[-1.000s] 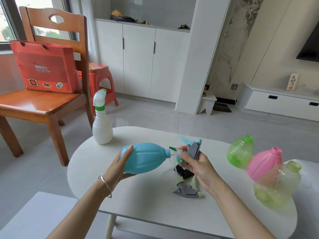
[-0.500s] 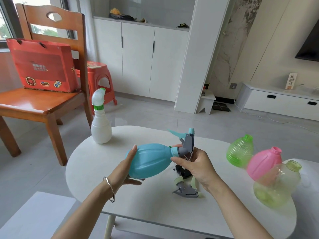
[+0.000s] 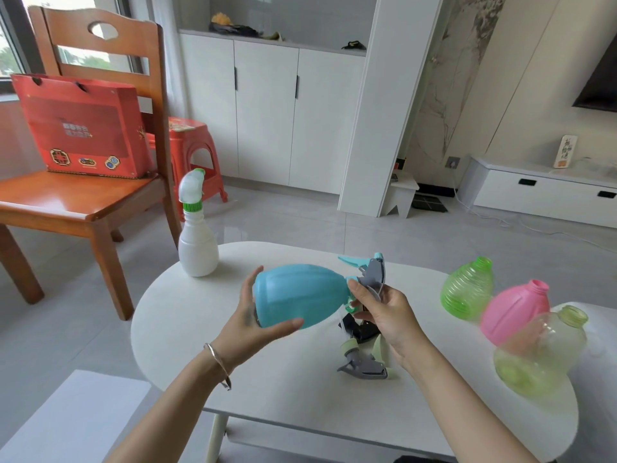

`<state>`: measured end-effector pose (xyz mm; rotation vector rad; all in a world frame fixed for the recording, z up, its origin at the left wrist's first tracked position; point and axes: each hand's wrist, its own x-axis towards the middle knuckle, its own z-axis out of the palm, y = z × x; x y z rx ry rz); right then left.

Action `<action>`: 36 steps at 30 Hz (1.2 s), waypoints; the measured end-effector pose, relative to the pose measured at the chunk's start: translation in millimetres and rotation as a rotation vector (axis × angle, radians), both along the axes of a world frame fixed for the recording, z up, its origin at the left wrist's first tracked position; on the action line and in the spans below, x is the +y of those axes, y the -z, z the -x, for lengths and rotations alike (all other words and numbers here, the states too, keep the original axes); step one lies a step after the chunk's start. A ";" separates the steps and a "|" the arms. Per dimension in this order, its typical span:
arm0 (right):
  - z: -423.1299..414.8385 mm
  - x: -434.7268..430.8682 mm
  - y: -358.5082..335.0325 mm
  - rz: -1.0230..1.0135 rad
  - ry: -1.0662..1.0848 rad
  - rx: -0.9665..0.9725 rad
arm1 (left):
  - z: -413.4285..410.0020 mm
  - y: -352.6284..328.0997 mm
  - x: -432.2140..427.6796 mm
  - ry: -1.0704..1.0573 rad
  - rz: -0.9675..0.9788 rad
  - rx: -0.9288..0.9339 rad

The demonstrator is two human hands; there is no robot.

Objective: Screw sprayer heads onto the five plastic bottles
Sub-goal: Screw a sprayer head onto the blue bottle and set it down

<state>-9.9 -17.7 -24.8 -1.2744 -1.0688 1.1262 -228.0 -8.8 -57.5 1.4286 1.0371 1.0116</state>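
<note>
My left hand [image 3: 248, 324] grips the base of a blue bottle [image 3: 297, 294], held sideways above the white table [image 3: 187, 315]. A grey and teal sprayer head [image 3: 370, 274] sits at the bottle's neck, and my right hand [image 3: 384, 310] pinches its collar. A white bottle [image 3: 197, 242] with a white sprayer head stands upright at the table's far left. Lying at the right without heads are a green bottle [image 3: 467, 289], a pink bottle [image 3: 514, 312] and a pale yellow-green bottle [image 3: 541, 355]. Loose sprayer heads [image 3: 362, 359] lie under my right hand, partly hidden by it.
A wooden chair [image 3: 86, 202] with a red box [image 3: 83, 128] on its seat stands left of the table. A red plastic stool [image 3: 193, 152] is behind it. White cabinets line the far wall. A pale surface [image 3: 73, 416] lies at the lower left.
The sprayer head has been brought to the blue bottle's neck and now sits on it. My left hand has shifted its grip around the bottle's base, and the bottle has tilted slightly.
</note>
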 end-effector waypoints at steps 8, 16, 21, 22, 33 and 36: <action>1.5 1.3 -0.2 0.016 -0.003 0.094 | 1.1 -5.0 0.0 0.028 0.223 -0.171; 1.5 0.2 -0.2 0.010 -0.044 0.098 | 2.8 -7.5 -3.9 0.176 0.469 -0.194; 10.4 -2.0 5.3 0.045 -0.051 0.136 | -2.5 -10.3 -4.8 -0.054 0.305 -0.304; 11.8 -2.0 5.6 0.053 -0.049 0.178 | -3.1 -10.5 -5.3 -0.079 0.268 -0.299; 30.1 3.6 -5.4 0.087 -0.037 0.373 | 12.9 -19.7 -3.0 -0.140 -0.015 -0.197; 39.3 4.6 -5.9 0.054 0.047 0.235 | 17.2 -16.9 -1.8 -0.112 0.105 -0.269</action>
